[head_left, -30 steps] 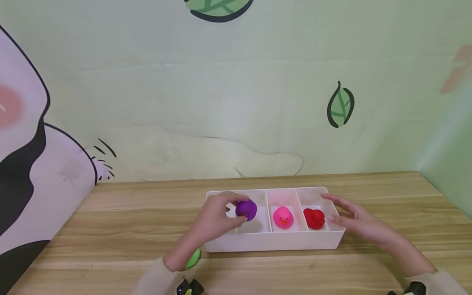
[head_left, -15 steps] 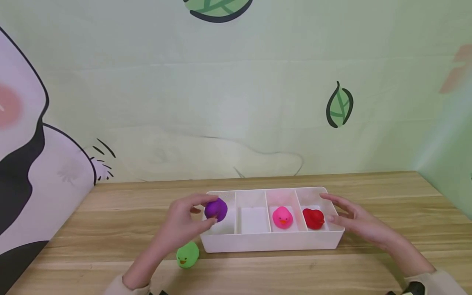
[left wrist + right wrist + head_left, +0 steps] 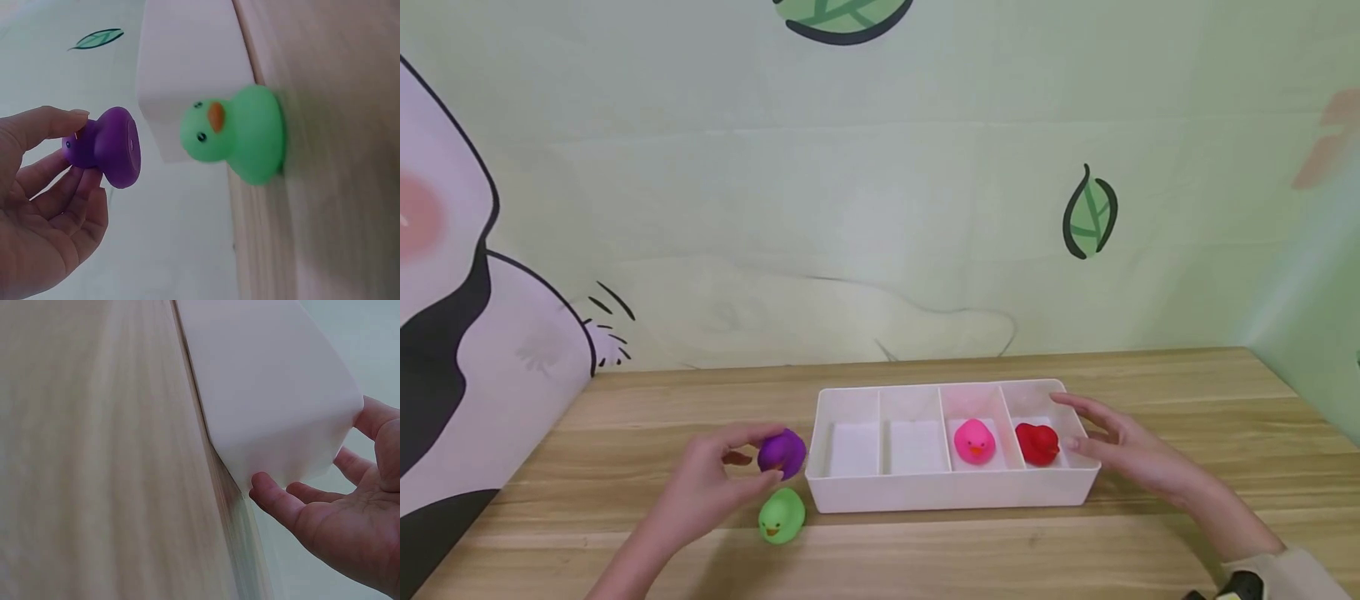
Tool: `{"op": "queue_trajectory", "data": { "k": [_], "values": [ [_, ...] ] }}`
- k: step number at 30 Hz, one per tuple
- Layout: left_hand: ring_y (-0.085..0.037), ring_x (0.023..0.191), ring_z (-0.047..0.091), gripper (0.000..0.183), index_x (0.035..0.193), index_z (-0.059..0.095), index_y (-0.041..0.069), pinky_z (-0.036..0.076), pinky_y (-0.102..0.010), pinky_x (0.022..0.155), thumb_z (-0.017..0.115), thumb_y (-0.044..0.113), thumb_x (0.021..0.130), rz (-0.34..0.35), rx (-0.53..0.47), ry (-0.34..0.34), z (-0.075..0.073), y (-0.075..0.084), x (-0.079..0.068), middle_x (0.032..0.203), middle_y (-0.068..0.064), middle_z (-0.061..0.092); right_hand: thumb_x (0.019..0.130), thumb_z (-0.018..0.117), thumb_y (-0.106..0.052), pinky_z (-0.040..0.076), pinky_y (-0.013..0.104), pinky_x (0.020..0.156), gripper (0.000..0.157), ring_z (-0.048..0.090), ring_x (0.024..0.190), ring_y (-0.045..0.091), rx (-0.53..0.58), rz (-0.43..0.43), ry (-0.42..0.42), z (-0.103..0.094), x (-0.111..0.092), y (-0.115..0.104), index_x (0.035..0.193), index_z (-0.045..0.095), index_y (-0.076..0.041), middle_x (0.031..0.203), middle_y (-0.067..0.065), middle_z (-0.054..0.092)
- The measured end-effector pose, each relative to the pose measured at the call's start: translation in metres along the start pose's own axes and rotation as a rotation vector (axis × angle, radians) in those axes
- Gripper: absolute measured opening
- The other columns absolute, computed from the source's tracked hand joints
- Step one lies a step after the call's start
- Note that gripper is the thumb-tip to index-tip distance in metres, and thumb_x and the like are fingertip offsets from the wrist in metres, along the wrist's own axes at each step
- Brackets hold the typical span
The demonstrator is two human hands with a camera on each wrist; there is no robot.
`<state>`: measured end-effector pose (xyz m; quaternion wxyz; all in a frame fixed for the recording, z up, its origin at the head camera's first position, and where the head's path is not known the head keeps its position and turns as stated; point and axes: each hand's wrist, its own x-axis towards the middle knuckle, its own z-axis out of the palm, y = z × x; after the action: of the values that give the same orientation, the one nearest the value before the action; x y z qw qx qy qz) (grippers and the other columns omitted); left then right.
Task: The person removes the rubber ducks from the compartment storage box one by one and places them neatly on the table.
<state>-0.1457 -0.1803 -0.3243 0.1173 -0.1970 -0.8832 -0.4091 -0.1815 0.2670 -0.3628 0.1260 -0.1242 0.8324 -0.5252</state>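
A purple rubber duck (image 3: 781, 455) is pinched between the thumb and fingers of my left hand (image 3: 707, 477), held just left of the white divided box (image 3: 955, 492). The left wrist view shows the duck's flat base facing away from the palm. Below it on the table stands a green rubber duck (image 3: 782, 517) with an orange beak. In the box, a pink rubber duck (image 3: 974, 442) sits in the third compartment and a red rubber duck (image 3: 1037, 444) in the rightmost one. My right hand (image 3: 1138, 454) rests with spread fingers against the box's right end.
The wooden table (image 3: 962, 554) runs back to a pale green wall (image 3: 880, 192) printed with leaves and part of a black-and-white cartoon figure (image 3: 445, 250). The box's two left compartments hold nothing.
My left hand has carried the purple duck leftward from above the second compartment, past the first, to outside the box. The green duck has come into full view. My right hand stays put.
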Motion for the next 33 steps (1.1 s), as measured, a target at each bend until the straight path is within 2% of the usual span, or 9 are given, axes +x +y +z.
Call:
{"op": "queue_trajectory", "data": {
  "k": [7, 11, 17, 21, 25, 28, 33],
  "values": [
    [-0.011, 0.09, 0.059, 0.037, 0.104, 0.067, 0.005, 0.052, -0.03, 0.07, 0.076, 0.001, 0.068, -0.02, 0.039, 0.004, -0.009, -0.013, -0.013, 0.099, -0.005, 0.068, 0.089, 0.056, -0.024, 0.033, 0.065, 0.091, 0.061, 0.01, 0.129, 0.054, -0.007, 0.003, 0.002, 0.0, 0.001, -0.001, 0.141, 0.028, -0.01, 0.148, 0.022, 0.011],
    [-0.006, 0.088, 0.059, 0.037, 0.103, 0.068, 0.006, 0.052, -0.029, 0.068, 0.077, 0.002, 0.067, -0.034, 0.049, 0.0, -0.013, -0.02, -0.019, 0.098, -0.004, 0.068, 0.089, 0.056, -0.024, 0.033, 0.065, 0.091, 0.061, 0.01, 0.128, 0.054, -0.003, -0.007, 0.0, 0.0, 0.001, 0.0, 0.141, 0.028, -0.009, 0.148, 0.022, 0.011],
    [-0.005, 0.09, 0.059, 0.038, 0.105, 0.067, 0.005, 0.052, -0.027, 0.069, 0.077, 0.004, 0.068, -0.092, 0.039, -0.036, -0.019, -0.029, -0.025, 0.1, -0.006, 0.068, 0.089, 0.056, -0.023, 0.036, 0.064, 0.09, 0.061, 0.009, 0.129, 0.054, 0.006, -0.01, -0.001, 0.0, 0.0, 0.001, 0.141, 0.028, -0.009, 0.148, 0.022, 0.011],
    [-0.004, 0.089, 0.059, 0.038, 0.104, 0.067, 0.002, 0.052, -0.027, 0.07, 0.077, 0.005, 0.067, -0.103, 0.035, -0.068, -0.022, -0.034, -0.03, 0.1, -0.009, 0.068, 0.089, 0.056, -0.023, 0.036, 0.063, 0.09, 0.061, 0.009, 0.129, 0.054, 0.003, -0.015, 0.0, 0.0, 0.0, 0.0, 0.141, 0.028, -0.009, 0.148, 0.022, 0.012],
    [-0.004, 0.086, 0.059, 0.037, 0.103, 0.066, 0.0, 0.052, -0.026, 0.07, 0.078, 0.007, 0.068, -0.077, 0.035, -0.114, -0.025, -0.04, -0.034, 0.1, -0.011, 0.067, 0.089, 0.056, -0.022, 0.035, 0.063, 0.091, 0.061, 0.01, 0.129, 0.053, 0.0, -0.019, -0.002, 0.001, -0.001, 0.0, 0.141, 0.028, -0.009, 0.148, 0.022, 0.012],
    [-0.009, 0.085, 0.06, 0.038, 0.104, 0.066, -0.001, 0.053, -0.026, 0.07, 0.077, 0.01, 0.069, -0.08, 0.031, -0.171, -0.027, -0.045, -0.035, 0.101, -0.012, 0.067, 0.089, 0.056, -0.023, 0.036, 0.062, 0.091, 0.061, 0.01, 0.129, 0.053, 0.001, -0.021, -0.004, 0.001, -0.001, 0.0, 0.141, 0.028, -0.009, 0.148, 0.022, 0.012],
    [-0.019, 0.087, 0.061, 0.038, 0.105, 0.065, 0.0, 0.052, -0.024, 0.071, 0.076, 0.009, 0.07, -0.136, 0.005, -0.245, -0.029, -0.051, -0.037, 0.103, -0.012, 0.066, 0.089, 0.056, -0.023, 0.037, 0.061, 0.091, 0.061, 0.011, 0.129, 0.053, 0.0, -0.022, -0.003, 0.0, -0.001, 0.0, 0.141, 0.028, -0.009, 0.148, 0.022, 0.011]
  ]
}}
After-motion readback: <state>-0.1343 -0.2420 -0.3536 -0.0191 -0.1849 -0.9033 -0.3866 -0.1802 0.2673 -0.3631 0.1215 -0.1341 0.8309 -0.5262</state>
